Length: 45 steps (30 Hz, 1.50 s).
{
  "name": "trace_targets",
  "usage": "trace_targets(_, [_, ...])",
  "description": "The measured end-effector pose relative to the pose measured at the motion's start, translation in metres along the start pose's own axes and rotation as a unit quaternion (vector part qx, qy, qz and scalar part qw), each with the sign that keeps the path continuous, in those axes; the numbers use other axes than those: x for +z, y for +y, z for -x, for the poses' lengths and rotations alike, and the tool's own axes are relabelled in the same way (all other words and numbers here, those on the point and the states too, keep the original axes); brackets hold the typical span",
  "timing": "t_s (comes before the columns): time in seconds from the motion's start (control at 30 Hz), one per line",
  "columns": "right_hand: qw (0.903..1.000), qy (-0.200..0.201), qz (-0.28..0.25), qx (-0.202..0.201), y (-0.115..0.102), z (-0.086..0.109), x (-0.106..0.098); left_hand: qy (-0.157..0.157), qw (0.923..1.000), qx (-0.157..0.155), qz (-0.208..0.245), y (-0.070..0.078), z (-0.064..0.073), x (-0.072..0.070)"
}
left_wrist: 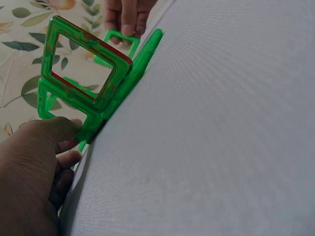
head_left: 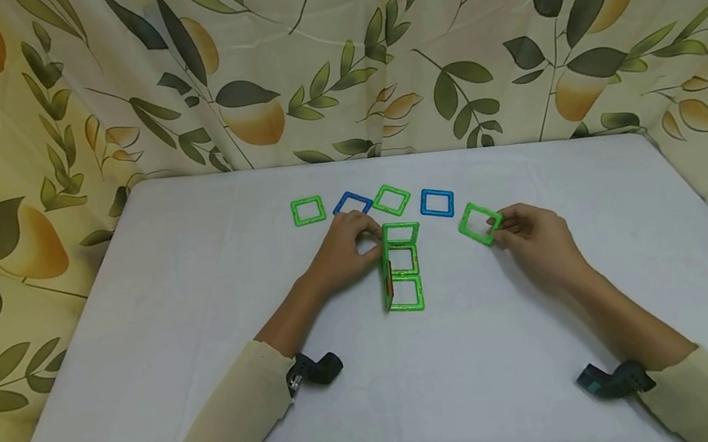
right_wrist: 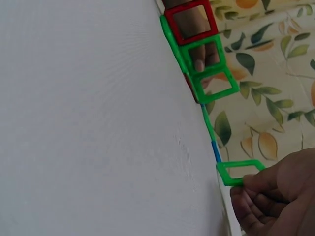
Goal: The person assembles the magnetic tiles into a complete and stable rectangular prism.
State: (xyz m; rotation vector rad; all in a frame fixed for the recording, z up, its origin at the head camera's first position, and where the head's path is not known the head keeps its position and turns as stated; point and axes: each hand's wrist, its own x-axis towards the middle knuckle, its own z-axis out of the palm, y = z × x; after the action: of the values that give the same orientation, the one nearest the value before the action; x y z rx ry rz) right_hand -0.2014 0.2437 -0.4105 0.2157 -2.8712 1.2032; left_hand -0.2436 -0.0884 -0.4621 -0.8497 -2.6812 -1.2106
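In the head view, my left hand (head_left: 346, 250) pinches the far left corner of a joined structure of square magnetic tiles (head_left: 420, 292). Several green frames make it up: some form a strip, others stand upright. A red tile (right_wrist: 214, 20) stands at one end in the right wrist view. Between my right thumb and fingers a loose green square tile (head_left: 464, 217) is held tilted, to the right of the structure and apart from it. That right hand (head_left: 543, 243) hovers over the white table. Part of the left fingers is hidden behind the structure.
Behind the structure lie a green tile (head_left: 310, 221), a blue tile (head_left: 360, 197), another green tile (head_left: 388, 210) and a second blue tile (head_left: 438, 215). The white table (head_left: 389, 420) ends at a leaf-and-fruit patterned curtain (head_left: 306, 32).
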Motion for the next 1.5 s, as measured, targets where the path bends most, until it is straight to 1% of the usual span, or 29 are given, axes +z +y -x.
trace_targets(0.13, [1.0, -0.005, -0.003, -0.006, -0.002, 0.002, 0.003, 0.002, 1.0, 0.001, 0.002, 0.001, 0.0, 0.0])
trace_targets(0.23, [0.9998, -0.01, -0.007, -0.018, -0.003, 0.004, 0.005, 0.003, 1.0, -0.001, 0.003, 0.001, 0.0, 0.0])
trace_targets(0.47, [0.9994, -0.018, -0.005, -0.028, -0.007, 0.005, 0.01, 0.0, 0.9999, -0.012, 0.006, 0.001, 0.001, 0.0])
trace_targets(0.67, [0.9987, -0.032, -0.013, -0.037, -0.014, 0.008, 0.017, 0.0, 0.9999, -0.011, 0.002, 0.0, 0.001, 0.0])
trace_targets(0.93, [0.9979, -0.036, -0.021, -0.05, -0.022, 0.013, 0.025, 0.0, 1.0, -0.001, 0.001, 0.0, 0.0, 0.0])
trace_targets(1.23, [0.9957, -0.044, -0.029, -0.076, -0.025, 0.017, 0.035, -0.002, 0.9999, -0.013, 0.001, 0.002, 0.001, 0.0])
trace_targets(1.5, [0.9946, -0.05, -0.037, -0.083, -0.031, 0.018, 0.042, -0.001, 1.0, -0.008, -0.001, 0.001, 0.001, 0.001])
